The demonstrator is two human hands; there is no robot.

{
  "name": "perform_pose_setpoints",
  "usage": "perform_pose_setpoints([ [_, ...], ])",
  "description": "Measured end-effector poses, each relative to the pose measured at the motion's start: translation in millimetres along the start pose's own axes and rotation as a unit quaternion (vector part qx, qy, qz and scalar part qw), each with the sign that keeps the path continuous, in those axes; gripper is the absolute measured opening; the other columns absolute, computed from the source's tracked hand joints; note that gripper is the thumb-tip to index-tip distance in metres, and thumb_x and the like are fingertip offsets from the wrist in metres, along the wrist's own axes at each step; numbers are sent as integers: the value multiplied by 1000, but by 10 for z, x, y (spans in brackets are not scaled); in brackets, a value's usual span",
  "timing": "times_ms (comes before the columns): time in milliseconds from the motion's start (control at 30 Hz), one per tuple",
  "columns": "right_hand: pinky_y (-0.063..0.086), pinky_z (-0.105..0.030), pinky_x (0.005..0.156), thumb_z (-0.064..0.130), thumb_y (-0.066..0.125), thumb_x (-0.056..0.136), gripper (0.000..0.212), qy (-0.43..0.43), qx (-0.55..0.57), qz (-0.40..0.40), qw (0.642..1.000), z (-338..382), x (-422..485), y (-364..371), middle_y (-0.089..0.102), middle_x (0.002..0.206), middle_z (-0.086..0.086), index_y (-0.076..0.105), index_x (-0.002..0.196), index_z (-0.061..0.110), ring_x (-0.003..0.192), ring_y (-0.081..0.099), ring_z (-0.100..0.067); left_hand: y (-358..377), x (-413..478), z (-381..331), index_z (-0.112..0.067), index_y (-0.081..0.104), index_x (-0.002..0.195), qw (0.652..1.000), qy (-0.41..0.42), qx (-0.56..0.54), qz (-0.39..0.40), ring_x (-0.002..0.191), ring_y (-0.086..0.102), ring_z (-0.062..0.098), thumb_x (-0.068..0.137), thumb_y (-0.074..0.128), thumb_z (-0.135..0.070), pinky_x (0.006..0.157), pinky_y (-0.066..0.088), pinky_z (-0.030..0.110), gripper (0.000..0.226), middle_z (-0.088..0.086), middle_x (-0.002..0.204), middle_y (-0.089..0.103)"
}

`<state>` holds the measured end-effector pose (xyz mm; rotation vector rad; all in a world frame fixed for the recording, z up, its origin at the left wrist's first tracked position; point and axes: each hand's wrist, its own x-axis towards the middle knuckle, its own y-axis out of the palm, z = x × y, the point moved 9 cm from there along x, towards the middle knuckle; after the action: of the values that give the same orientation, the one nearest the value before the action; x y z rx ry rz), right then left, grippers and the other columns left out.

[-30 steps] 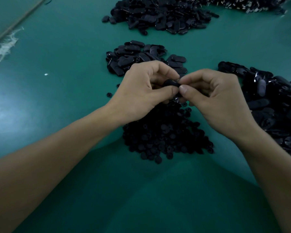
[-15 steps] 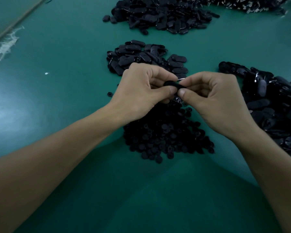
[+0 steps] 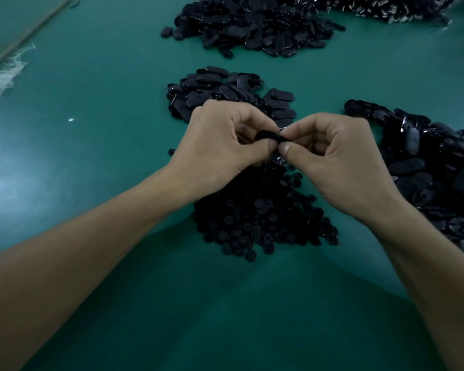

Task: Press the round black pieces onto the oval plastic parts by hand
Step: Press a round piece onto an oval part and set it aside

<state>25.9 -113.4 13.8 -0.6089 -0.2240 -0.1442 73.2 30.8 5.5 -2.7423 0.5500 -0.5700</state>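
Note:
My left hand [image 3: 223, 145] and my right hand [image 3: 338, 162] meet at the middle of the view, thumbs nearly touching. Together they pinch one black oval plastic part [image 3: 268, 136], mostly hidden by the fingers. Whether a round piece sits on it I cannot tell. Directly below the hands lies a heap of round black pieces [image 3: 260, 218] on the green table. A small pile of oval parts [image 3: 225, 92] lies just beyond my left hand.
A larger heap of oval parts [image 3: 434, 167] fills the right side. Another big pile [image 3: 252, 25] lies at the far middle, with more along the top right edge [image 3: 391, 4]. White frayed material [image 3: 3, 76] runs along the table's left edge. The green table surface [image 3: 91, 145] spreads to the left.
Both hands have shifted slightly downward together, still pinching the same oval part. The thumbs have closed nearer to each other.

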Motion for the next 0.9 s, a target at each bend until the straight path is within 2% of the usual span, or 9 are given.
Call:
perform_pose_setpoints([
  [167,59,-29,80,15,70,91,17,-14,-3,-16,1000,28,9,-30,72,83,15,72,96,31,79,70,-4,-40,20,23,-27,71,91,1000,0,8,-12,62,73,17,82,79,-15,66,62,34,17,-3,70,75],
  [267,49,-18,86,25,62,96,21,-5,-141,-52,989,-49,35,-158,69,102,16,72,115,25,85,65,-2,-236,72,117,-25,68,96,997,-29,16,-69,64,73,16,86,76,-11,69,62,32,19,-4,72,75],
  [300,46,-23,93,27,58,98,26,16,-210,-53,976,-133,46,-212,68,114,5,69,122,22,93,64,-5,-335,89,165,-23,67,95,994,-42,20,-94,65,73,16,86,75,-9,70,62,32,18,-3,72,75],
  [367,38,-39,106,27,53,100,37,83,-322,-27,943,-360,54,-322,56,134,-16,60,136,18,122,53,-30,-519,119,263,-23,68,92,988,-65,27,-137,67,73,16,87,73,-6,73,62,32,19,-3,72,75],
  [433,32,-47,109,28,48,101,43,157,-384,6,910,-552,33,-419,47,139,-25,52,144,20,134,38,-42,-657,133,367,-23,70,94,981,-88,29,-170,70,74,15,87,72,-5,76,62,31,19,-4,73,74],
  [600,33,-53,109,24,40,102,45,229,-413,53,880,-736,-21,-473,46,137,-29,45,147,21,130,38,-48,-816,128,667,-11,72,113,965,-153,-20,-214,74,73,12,85,74,-6,88,60,36,29,-3,82,73],
  [700,35,-50,107,8,45,98,45,194,-389,36,900,-674,13,-443,51,135,-25,53,141,18,127,44,-46,-781,131,748,-9,65,130,964,-180,-26,-194,89,74,9,86,75,-5,97,56,32,46,0,103,74],
  [767,35,-46,106,3,49,97,43,164,-363,16,917,-596,33,-415,54,134,-20,59,136,19,125,48,-41,-723,138,709,-16,67,128,970,-170,-25,-173,98,72,6,87,73,-3,101,54,34,43,-1,116,70],
  [900,43,-41,98,18,61,97,27,85,-324,7,942,-515,94,-321,61,107,-10,66,124,19,106,55,-29,-702,139,663,-7,46,147,974,-160,19,-161,107,67,-1,90,71,-4,101,52,26,63,3,143,54],
])
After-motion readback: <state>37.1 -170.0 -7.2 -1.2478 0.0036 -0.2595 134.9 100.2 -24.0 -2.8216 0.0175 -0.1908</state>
